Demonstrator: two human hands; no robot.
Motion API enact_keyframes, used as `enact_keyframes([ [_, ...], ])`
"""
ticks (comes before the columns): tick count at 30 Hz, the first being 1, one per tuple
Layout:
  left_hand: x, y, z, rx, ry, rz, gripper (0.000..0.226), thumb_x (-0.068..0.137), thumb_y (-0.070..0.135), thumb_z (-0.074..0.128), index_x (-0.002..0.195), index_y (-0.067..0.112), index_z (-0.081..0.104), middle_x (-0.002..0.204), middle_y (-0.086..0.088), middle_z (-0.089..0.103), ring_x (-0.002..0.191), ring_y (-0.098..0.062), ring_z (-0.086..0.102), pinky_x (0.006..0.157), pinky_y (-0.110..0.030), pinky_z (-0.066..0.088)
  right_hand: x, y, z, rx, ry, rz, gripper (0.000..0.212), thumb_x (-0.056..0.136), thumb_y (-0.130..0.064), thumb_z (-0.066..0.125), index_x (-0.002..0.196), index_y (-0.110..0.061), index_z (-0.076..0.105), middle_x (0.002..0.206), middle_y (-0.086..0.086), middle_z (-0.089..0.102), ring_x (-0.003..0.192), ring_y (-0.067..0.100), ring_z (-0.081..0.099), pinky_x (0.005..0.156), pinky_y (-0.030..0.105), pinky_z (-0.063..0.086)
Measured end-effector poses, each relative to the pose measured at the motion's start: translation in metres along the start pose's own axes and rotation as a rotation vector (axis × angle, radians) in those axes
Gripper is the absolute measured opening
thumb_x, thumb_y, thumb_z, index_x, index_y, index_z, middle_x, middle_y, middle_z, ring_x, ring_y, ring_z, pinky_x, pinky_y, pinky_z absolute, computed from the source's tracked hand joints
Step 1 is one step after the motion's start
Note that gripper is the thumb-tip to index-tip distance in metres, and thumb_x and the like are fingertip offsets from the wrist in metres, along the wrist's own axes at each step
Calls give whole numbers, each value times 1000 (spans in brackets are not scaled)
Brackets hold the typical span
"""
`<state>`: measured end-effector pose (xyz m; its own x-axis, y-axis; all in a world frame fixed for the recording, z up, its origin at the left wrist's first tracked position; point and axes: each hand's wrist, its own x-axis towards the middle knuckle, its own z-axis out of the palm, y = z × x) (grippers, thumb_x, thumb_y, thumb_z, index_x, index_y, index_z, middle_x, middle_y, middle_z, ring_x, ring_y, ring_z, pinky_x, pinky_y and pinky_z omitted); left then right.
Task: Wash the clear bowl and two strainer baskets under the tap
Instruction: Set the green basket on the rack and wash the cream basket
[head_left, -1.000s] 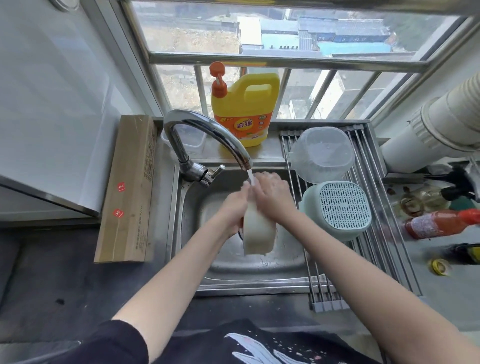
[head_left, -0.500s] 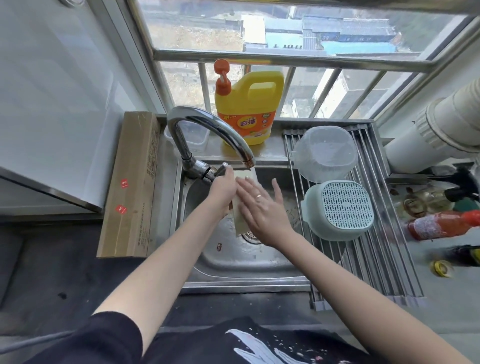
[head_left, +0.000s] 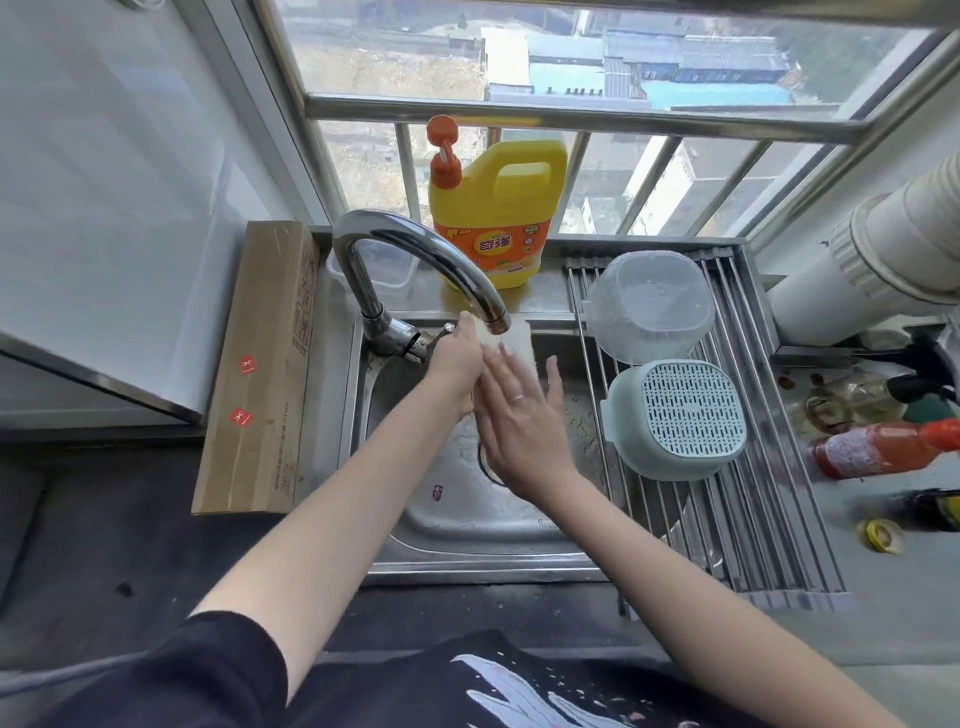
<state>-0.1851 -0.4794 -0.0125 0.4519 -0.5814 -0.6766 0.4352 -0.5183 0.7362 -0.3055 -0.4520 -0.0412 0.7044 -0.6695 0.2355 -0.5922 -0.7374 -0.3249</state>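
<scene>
Clear bowl (head_left: 649, 306) sits upside down on the drying rack (head_left: 769, 519), beside the upturned green strainer basket (head_left: 680, 418). Over the sink (head_left: 467, 525), left hand (head_left: 454, 361) grips a pale sponge (head_left: 511, 343) under the tap (head_left: 415, 254); right hand (head_left: 522, 415), fingers spread, presses against it.

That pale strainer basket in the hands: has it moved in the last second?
Yes. The pale strainer basket has risen from low over the sink's drain to just under the chrome tap's spout.

one clear bowl (head_left: 649, 306), one green strainer basket (head_left: 680, 418), one detergent jug (head_left: 493, 208).
</scene>
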Motion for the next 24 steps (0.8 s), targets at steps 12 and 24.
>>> enact_keyframes([
  [12, 16, 4, -8, -10, -105, -113, 46, 103, 34, 20, 84, 12, 55, 72, -5, 62, 64, -16, 59, 48, -20, 49, 40, 38, -22, -61, 45, -431, 41, 94, -28, 38, 119, -11, 66, 128, 6, 61, 109, 30, 63, 90, 39, 50],
  [24, 3, 14, -1, 28, -302, -58, 28, 100, 18, 35, 97, 7, 60, 86, -5, 66, 91, -17, 59, 69, -25, 47, 48, -27, -36, -89, 6, 391, 35, 91, -31, 36, 93, -11, 65, 107, 11, 59, 94, 31, 59, 60, 34, 44],
])
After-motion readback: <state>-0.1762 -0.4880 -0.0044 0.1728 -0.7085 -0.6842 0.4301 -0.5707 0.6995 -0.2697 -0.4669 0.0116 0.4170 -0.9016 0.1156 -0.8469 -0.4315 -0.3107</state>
